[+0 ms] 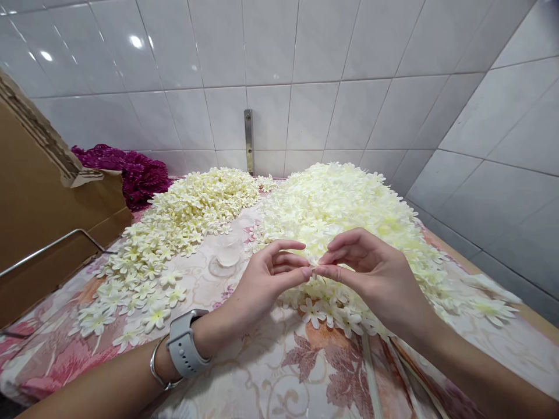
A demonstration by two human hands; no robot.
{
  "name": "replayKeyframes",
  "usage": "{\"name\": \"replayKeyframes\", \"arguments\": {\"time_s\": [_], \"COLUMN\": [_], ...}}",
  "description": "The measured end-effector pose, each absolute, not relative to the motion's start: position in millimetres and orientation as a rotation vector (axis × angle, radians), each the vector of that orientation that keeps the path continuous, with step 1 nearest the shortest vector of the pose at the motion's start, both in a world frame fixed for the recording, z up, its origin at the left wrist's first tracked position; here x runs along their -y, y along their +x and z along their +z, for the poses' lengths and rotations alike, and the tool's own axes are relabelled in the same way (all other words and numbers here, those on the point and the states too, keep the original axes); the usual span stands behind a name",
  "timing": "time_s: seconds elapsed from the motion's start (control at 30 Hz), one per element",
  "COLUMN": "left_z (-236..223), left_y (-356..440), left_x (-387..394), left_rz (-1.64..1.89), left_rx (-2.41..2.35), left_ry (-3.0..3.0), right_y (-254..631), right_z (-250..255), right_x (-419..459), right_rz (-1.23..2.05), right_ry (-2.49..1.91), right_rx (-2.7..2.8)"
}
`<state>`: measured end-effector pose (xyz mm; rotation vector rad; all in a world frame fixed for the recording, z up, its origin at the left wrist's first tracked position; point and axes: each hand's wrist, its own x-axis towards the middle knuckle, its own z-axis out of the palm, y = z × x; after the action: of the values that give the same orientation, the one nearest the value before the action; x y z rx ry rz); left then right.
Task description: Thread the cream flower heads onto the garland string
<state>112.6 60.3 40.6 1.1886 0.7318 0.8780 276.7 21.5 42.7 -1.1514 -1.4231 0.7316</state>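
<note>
My left hand and my right hand meet fingertip to fingertip over the front of a large heap of white artificial flowers. Thumb and forefinger of each hand are pinched on a small white artificial flower, which the fingers mostly hide. The other fingers of both hands are loosely curled. To the left lies a second heap of cream-yellow flowers, with several loose ones spread toward the front. A clear round plastic piece rests on the tablecloth between the heaps.
A floral tablecloth covers the table. On the left stands a cardboard box with a metal rod beside it. Purple flowers lie behind the box. Tiled walls close off the back and right, with a metal strip against the back wall.
</note>
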Motion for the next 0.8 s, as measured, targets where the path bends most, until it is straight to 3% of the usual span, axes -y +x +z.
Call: {"name": "replayKeyframes", "arguments": {"time_s": [0.43, 0.67, 0.8], "left_z": [37.5, 36.6, 36.0], "left_y": [112.2, 113.0, 112.2], "left_x": [-65.0, -64.1, -62.8], "left_rz": [0.797, 0.793, 0.820], "left_rx": [-0.630, -0.697, -0.781], "left_ry": [0.981, 1.062, 1.148], "right_y": [280.7, 280.2, 284.5], "right_z": [44.2, 41.4, 42.6], "right_x": [-25.6, -27.6, -28.4], "right_rz": [0.973, 0.943, 0.750], "right_ry": [-1.116, -1.148, -1.182], "right_rx": [1.371, 1.417, 1.463]}}
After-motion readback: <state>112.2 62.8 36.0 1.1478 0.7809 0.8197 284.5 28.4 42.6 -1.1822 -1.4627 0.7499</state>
